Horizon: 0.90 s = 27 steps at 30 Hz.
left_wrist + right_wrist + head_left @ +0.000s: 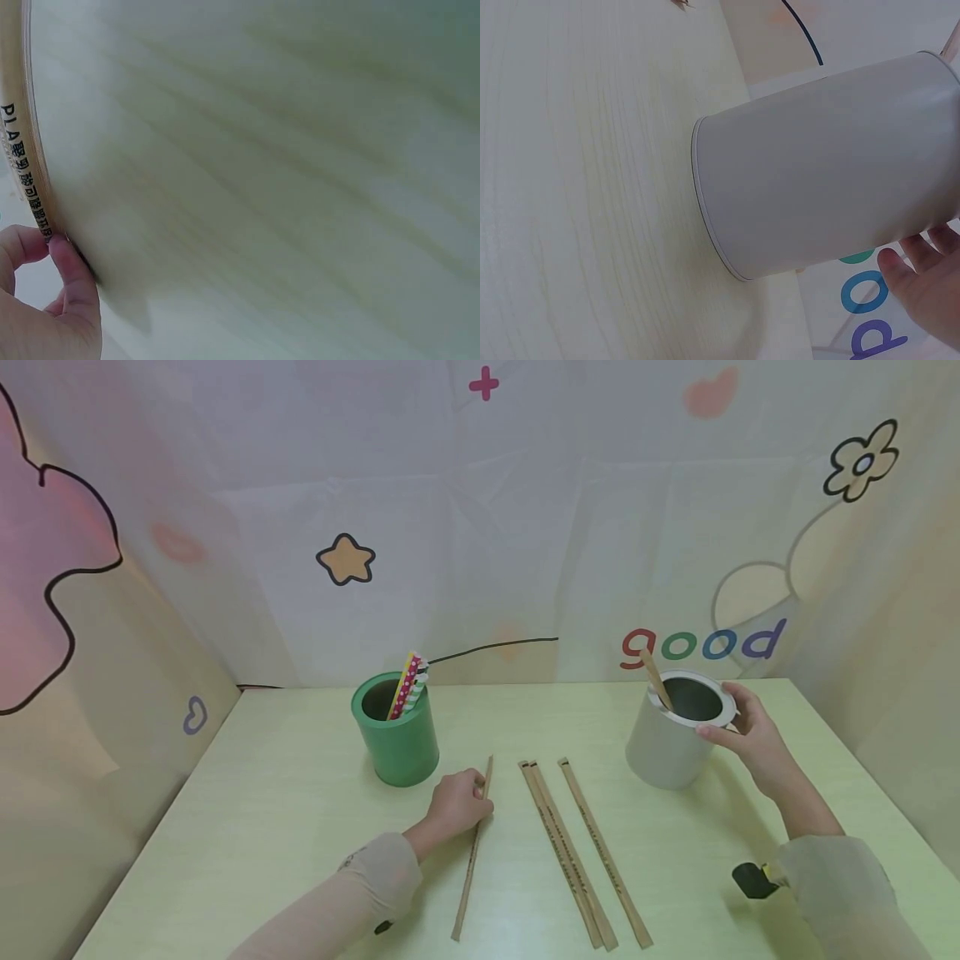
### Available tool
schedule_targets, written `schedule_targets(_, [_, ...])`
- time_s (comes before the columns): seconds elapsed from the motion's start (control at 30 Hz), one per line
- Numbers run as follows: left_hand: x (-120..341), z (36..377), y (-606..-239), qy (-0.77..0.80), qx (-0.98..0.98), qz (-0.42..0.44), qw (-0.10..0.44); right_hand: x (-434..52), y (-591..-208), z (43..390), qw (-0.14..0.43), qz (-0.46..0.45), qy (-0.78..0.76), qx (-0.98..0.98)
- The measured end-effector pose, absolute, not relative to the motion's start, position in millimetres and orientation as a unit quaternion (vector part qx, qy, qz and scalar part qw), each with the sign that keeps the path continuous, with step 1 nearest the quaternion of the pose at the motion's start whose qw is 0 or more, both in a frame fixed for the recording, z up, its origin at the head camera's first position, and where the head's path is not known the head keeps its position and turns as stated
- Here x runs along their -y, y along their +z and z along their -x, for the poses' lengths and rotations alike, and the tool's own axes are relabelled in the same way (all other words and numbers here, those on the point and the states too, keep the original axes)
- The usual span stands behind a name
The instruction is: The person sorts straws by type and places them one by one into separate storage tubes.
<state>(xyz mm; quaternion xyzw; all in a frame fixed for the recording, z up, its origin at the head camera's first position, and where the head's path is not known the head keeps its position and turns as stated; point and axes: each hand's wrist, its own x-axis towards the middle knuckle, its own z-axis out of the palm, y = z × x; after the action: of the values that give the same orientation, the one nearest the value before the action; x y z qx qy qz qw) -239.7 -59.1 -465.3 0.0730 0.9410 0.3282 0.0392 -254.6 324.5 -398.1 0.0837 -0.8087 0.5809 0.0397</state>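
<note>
Fingertips of my left hand point(456, 804) pinch a paper-wrapped straw point(472, 847) near its upper end; it lies on the pale table point(285, 793), just in front of the green can point(397, 735), which holds patterned straws point(408, 683). My right hand point(750, 739) grips the rim of the white can point(671, 735), thumb and fingers curled over the edge, and the can looks tipped a little toward me. One wrapped straw point(655, 677) leans inside it.

To do this well, I judge I should lift the pinched straw cleanly off the surface by its end, keep the white can steady and tilted, and aim for the open mouth beside the one already there. Three more wrapped straws point(577, 852) lie between my hands.

On the wrapper point(26, 180), the left wrist view shows "PLA" followed by small characters I cannot make out. The backdrop point(525, 527) reads "good" point(703, 646) in coloured letters.
</note>
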Motion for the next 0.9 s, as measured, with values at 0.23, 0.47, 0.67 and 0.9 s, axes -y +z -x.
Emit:
schedule_targets(0.23, [60, 242, -456, 0.371, -0.925, -0.06, 0.056, -323, -396, 253, 0.035, -0.075, 0.563, 0.822])
schedule_targets(0.47, [58, 245, -436, 0.411, -0.907, -0.064, 0.066, -324, -395, 254, 0.031, -0.069, 0.563, 0.823])
schedule_targets(0.67, [50, 246, -407, 0.449, -0.887, -0.09, 0.058, -325, -396, 254, 0.036, -0.071, 0.565, 0.821])
schedule_targets(0.9, [36, 249, -368, 0.519, -0.847, -0.109, 0.046, -325, -396, 254, 0.035, -0.071, 0.568, 0.819])
